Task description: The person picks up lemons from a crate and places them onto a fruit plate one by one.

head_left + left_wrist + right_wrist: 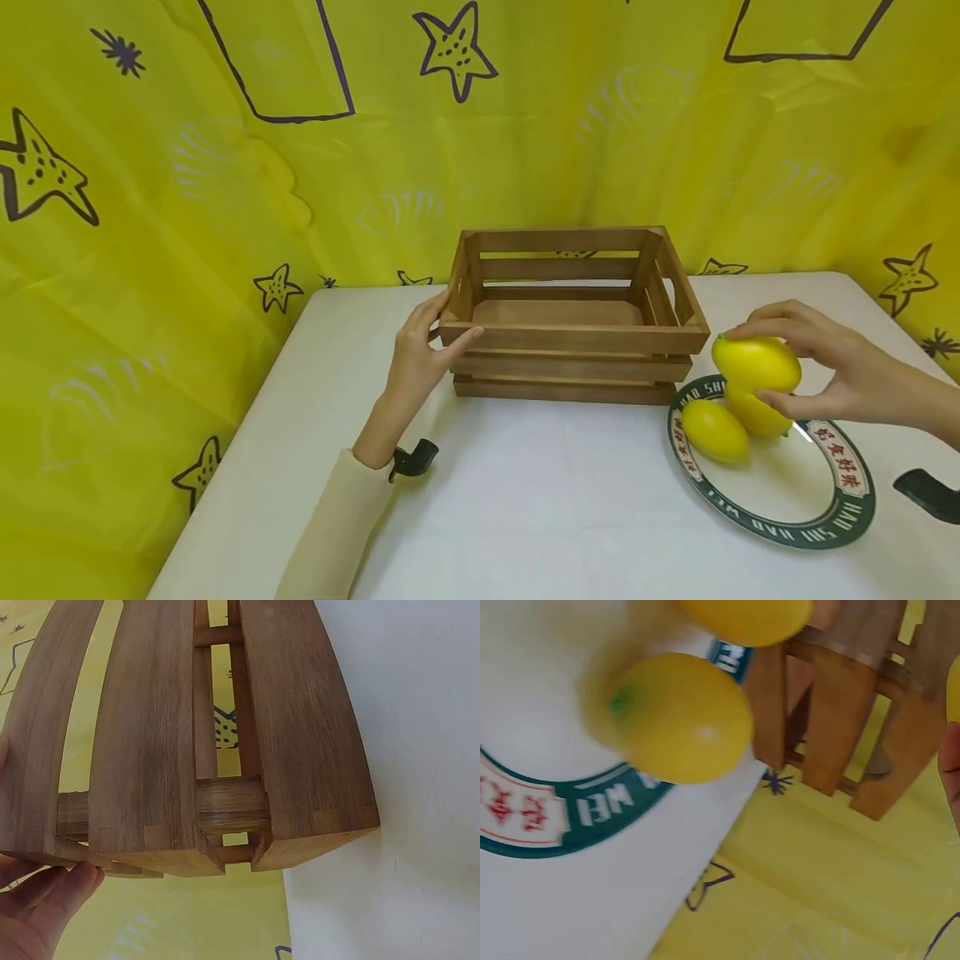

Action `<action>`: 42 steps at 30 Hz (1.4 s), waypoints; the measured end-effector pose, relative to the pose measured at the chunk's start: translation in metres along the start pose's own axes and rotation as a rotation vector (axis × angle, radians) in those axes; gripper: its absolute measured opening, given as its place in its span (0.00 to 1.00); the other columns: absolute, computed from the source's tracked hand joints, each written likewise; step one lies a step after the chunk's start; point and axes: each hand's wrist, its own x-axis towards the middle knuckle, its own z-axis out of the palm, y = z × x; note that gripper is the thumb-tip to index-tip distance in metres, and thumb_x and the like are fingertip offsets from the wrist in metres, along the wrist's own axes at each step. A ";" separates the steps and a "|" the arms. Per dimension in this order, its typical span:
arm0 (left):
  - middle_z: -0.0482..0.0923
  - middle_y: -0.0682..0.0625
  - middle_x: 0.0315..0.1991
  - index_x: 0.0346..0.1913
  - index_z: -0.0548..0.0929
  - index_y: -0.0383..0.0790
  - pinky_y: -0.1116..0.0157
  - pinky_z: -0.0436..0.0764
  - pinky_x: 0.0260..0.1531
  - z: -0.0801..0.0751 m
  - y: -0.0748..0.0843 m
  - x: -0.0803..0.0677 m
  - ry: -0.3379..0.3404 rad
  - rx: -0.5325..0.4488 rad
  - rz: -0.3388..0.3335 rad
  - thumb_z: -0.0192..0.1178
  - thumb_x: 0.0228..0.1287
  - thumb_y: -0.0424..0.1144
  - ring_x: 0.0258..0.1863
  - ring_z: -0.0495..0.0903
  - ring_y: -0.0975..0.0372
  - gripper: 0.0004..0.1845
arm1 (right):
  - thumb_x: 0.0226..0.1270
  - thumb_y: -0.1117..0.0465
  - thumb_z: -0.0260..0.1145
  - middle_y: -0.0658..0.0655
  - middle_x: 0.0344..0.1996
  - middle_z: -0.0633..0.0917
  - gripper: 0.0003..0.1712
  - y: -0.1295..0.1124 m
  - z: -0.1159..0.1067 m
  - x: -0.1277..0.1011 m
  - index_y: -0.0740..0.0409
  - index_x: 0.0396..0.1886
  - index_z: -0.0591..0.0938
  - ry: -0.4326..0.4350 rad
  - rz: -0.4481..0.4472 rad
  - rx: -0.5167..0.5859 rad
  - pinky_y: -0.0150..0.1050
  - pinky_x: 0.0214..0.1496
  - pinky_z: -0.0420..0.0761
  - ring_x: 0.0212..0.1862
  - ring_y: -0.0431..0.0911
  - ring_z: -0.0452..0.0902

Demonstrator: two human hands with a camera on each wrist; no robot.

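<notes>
My right hand (pixel 832 367) pinches a yellow lemon (pixel 757 364) between thumb and fingers, above a round plate (pixel 787 535) with a green lettered rim. Two more lemons lie on that plate: one at its left (pixel 715 431), the other (pixel 761 414) partly hidden below the held one. In the right wrist view only an edge of the held lemon (pixel 954 690) shows at the far right. My left hand (pixel 423 346) grips the near left corner of a slatted wooden crate (pixel 573 340), thumb on the front slat. Fingertips (pixel 79 881) show at the crate's edge in the left wrist view.
The crate stands at the back of a white table (pixel 525 500), its visible floor bare, with the plate at its front right. Behind hangs a yellow curtain (pixel 525 167) with starfish drawings. Dark wrist-worn pieces show at the left wrist (pixel 415 458) and right edge.
</notes>
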 end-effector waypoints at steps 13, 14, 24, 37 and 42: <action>0.74 0.39 0.62 0.67 0.72 0.31 0.55 0.84 0.49 0.001 -0.001 0.000 0.010 0.005 0.023 0.72 0.57 0.42 0.59 0.76 0.50 0.36 | 0.30 0.77 0.80 0.45 0.56 0.75 0.47 0.007 0.032 -0.055 0.57 0.59 0.77 -0.035 0.099 0.136 0.26 0.36 0.79 0.54 0.31 0.68; 0.74 0.39 0.62 0.67 0.72 0.31 0.55 0.84 0.49 0.001 -0.002 0.000 0.008 0.005 0.024 0.72 0.57 0.42 0.59 0.76 0.50 0.37 | 0.31 0.77 0.80 0.44 0.56 0.74 0.47 0.007 0.035 -0.059 0.57 0.60 0.77 -0.040 0.112 0.146 0.26 0.35 0.78 0.53 0.30 0.68; 0.74 0.39 0.62 0.67 0.72 0.31 0.54 0.84 0.48 0.002 -0.001 -0.001 0.015 0.008 0.020 0.73 0.57 0.41 0.59 0.76 0.50 0.37 | 0.38 0.75 0.79 0.40 0.58 0.73 0.45 0.008 0.043 -0.087 0.55 0.62 0.75 -0.086 0.207 0.132 0.27 0.35 0.79 0.56 0.27 0.64; 0.74 0.40 0.62 0.66 0.72 0.31 0.57 0.84 0.49 0.000 -0.002 -0.002 0.019 0.011 0.016 0.72 0.57 0.42 0.59 0.76 0.51 0.36 | 0.35 0.72 0.81 0.39 0.57 0.72 0.45 0.009 0.056 -0.105 0.55 0.60 0.77 -0.109 0.128 0.139 0.26 0.27 0.71 0.48 0.30 0.65; 0.74 0.40 0.61 0.67 0.72 0.32 0.56 0.84 0.48 0.001 -0.002 -0.002 0.017 0.009 0.028 0.73 0.57 0.41 0.59 0.76 0.51 0.36 | 0.37 0.69 0.82 0.42 0.57 0.73 0.45 0.005 0.059 -0.110 0.54 0.61 0.76 -0.131 0.124 0.127 0.25 0.28 0.71 0.49 0.30 0.65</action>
